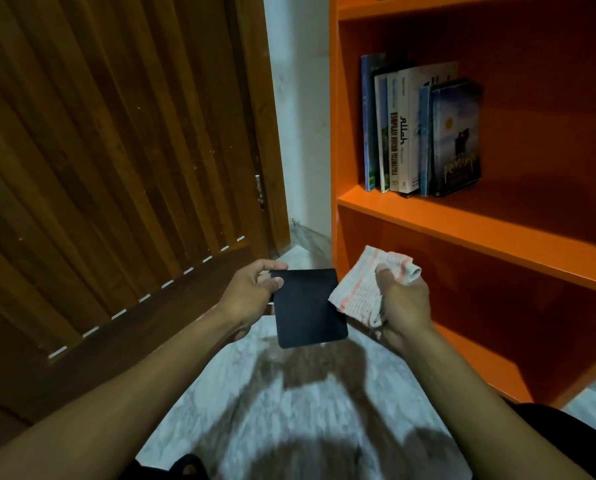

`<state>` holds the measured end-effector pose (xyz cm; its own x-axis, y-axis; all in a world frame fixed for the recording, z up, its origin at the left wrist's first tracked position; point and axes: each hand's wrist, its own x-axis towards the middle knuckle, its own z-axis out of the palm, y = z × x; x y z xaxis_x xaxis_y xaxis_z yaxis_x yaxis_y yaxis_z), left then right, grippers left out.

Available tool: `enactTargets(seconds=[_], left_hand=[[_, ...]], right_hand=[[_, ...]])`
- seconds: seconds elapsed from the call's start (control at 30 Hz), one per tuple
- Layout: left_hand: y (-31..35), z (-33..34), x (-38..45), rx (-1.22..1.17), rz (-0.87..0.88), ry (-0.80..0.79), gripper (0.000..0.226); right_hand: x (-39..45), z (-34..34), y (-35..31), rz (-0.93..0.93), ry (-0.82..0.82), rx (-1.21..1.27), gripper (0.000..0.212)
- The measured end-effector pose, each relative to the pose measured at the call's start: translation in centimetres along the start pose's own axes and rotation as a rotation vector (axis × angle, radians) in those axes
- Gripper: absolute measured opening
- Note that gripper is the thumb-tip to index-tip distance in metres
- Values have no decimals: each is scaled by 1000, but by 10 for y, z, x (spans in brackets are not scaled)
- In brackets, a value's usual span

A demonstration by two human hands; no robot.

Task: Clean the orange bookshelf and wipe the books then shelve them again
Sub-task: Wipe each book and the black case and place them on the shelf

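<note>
Your bookshelf (462,223) at 2 o'clock already holds a row of books (424,133) — likely done. Your left hand (251,292) pinches the black book (310,306); your right hand (403,299) grips the cloth (362,289) just beside it — wiping and shelving remain.
</note>
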<state>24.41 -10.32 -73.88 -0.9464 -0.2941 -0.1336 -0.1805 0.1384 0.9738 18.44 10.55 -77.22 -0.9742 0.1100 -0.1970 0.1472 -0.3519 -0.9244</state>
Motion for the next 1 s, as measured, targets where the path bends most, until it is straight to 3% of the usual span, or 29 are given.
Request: enactTargets(seconds=[0.07, 0.13, 0.23, 0.33, 0.43, 0.5, 0.7, 0.77, 0.9, 1.0], left_hand=[[-1, 9, -3, -9, 1, -22, 22], [-2, 21, -6, -29, -3, -52, 24], [-4, 37, -8, -59, -29, -64, 28], [-1, 41, -9, -123, -74, -46, 34], [3, 34, -5, -290, -146, -41, 35], [6, 27, -2, -364, -188, -37, 30], [8, 9, 9, -259, -145, 155, 27], [10, 7, 10, -223, -122, 200, 28], [14, 7, 10, -132, -58, 235, 28], [16, 4, 11, -100, -19, 244, 27]], right_hand=[[-5, 9, 12, -215, 13, -176, 19], [-15, 20, 23, -364, -83, -392, 25], [-28, 30, 43, -459, -255, -764, 55], [-37, 35, 54, -571, -380, -836, 72], [-37, 31, 65, -710, -500, -765, 63], [-37, 27, 67, -709, -575, -737, 67], [-45, 15, 69, -851, -817, -760, 57], [-47, 11, 69, -883, -852, -777, 39], [-46, 5, 69, -945, -859, -917, 24], [-39, -1, 75, -1011, -803, -1050, 36]])
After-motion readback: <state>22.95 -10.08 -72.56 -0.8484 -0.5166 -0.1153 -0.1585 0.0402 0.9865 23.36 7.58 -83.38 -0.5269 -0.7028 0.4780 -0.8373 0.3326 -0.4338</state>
